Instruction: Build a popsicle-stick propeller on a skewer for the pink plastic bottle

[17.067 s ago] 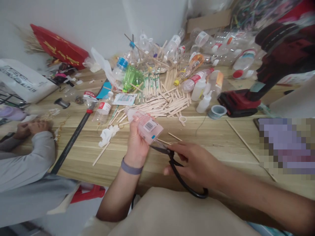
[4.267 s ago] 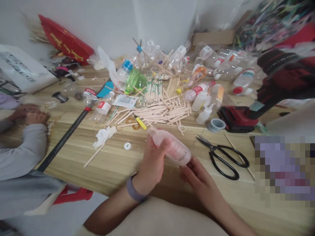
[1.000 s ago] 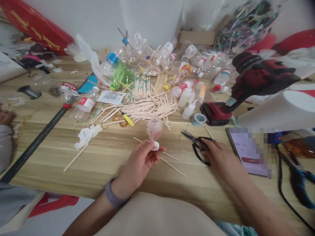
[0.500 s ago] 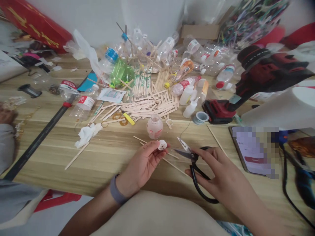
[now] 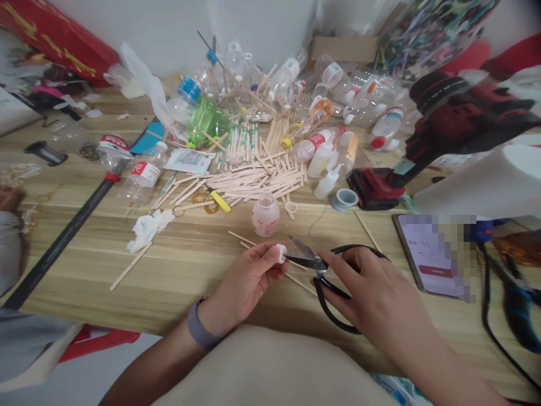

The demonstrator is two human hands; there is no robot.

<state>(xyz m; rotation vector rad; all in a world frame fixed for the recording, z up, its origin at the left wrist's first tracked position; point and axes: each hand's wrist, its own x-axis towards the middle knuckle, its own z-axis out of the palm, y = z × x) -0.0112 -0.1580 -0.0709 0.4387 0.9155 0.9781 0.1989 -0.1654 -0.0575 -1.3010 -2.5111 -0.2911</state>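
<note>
Between the thumb and fingers of my left hand point(image 5: 249, 276) is a small white bottle cap point(image 5: 281, 254). My right hand point(image 5: 367, 287) grips black-handled scissors point(image 5: 321, 264) near the pivot, with the blades spread apart. One blade tip meets the cap's right side; whether it has gone in I cannot tell. Just beyond my left hand a small clear plastic bottle point(image 5: 266, 215) with pink print stands upright, its mouth uncapped. Thin wooden sticks point(image 5: 301, 282) lie on the table under and beside my hands.
Flat wooden sticks point(image 5: 253, 183) and plastic bottles point(image 5: 291, 76) crowd the back. At right are a red-and-black power tool point(image 5: 376, 189), a phone point(image 5: 431, 254) and a wire spool point(image 5: 344, 199). White crumpled tissue point(image 5: 150, 228) and a dark pole point(image 5: 63, 234) lie left, near another person's hand point(image 5: 10, 198).
My right hand has moved left and turned the scissors, bringing a blade tip to the cap. In my left hand the cap has tilted to face the scissors.
</note>
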